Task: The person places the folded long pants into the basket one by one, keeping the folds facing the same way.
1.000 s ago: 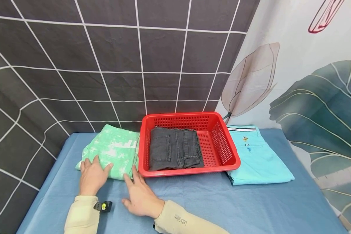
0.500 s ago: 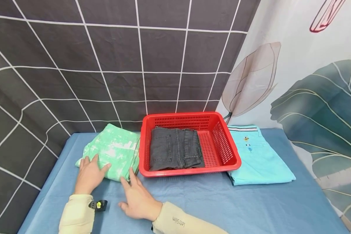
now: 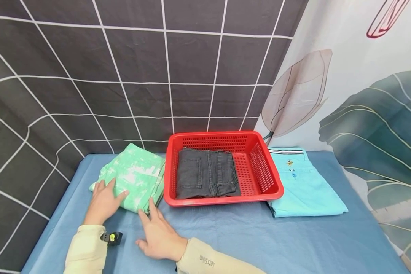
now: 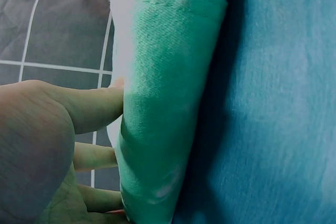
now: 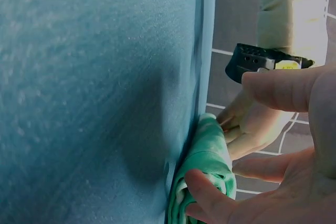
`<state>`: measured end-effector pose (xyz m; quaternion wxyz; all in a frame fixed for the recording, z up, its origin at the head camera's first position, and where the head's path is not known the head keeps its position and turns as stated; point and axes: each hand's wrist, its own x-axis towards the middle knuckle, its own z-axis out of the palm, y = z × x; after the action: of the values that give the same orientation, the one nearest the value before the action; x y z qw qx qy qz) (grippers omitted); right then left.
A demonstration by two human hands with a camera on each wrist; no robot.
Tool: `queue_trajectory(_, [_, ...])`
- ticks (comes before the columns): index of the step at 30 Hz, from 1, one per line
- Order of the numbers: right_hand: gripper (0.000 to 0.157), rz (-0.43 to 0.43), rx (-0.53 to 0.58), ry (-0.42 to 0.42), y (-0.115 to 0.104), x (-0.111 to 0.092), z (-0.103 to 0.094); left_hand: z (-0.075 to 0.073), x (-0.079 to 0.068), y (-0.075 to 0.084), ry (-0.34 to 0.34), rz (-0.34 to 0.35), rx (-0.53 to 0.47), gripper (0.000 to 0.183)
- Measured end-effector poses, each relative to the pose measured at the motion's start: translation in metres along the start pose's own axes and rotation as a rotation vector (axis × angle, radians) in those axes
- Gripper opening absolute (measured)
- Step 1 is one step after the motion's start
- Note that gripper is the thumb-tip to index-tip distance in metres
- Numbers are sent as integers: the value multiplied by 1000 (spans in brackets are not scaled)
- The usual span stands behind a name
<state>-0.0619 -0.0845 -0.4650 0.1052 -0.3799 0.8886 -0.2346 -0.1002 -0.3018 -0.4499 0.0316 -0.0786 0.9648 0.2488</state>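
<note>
A folded green garment with white blotches [image 3: 137, 173] lies on the blue-covered table, left of the basket. On its front left part rests my left hand [image 3: 102, 201], fingers extended and spread. My right hand [image 3: 162, 238] touches the front right corner with its fingertips, thumb held apart. In the left wrist view, the fingers [image 4: 97, 156] lie along the upper side of the thick folded edge [image 4: 163, 87]. The right wrist view shows the layered folds of the garment [image 5: 207, 153] by my spread right fingers [image 5: 210, 195], with the left hand [image 5: 257, 129] beyond.
A red plastic basket [image 3: 223, 201] stands just right of the green garment. Inside lie folded dark grey jeans [image 3: 205, 175]. Folded light blue trousers [image 3: 305, 190] lie at the basket's right side. Behind the table hangs a dark gridded cloth [image 3: 191, 61].
Both hands have shifted slightly left and towards the front edge. The garment's front right corner has turned a little to the left, away from the basket.
</note>
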Motion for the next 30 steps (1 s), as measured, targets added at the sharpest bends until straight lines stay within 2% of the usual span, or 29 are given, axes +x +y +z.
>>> queue_trajectory(11, [80,-13,24,-26,-4,1,3,-6,5,-9,-47,24,-8,77])
queue_trajectory(21, [84,-53,9,-15,-9,-2,9,-13,3,-16,-61,81,1,77])
queue_trajectory(30, [84,-87,16,-59,-14,-2,13,-16,6,-26,-78,115,9,76])
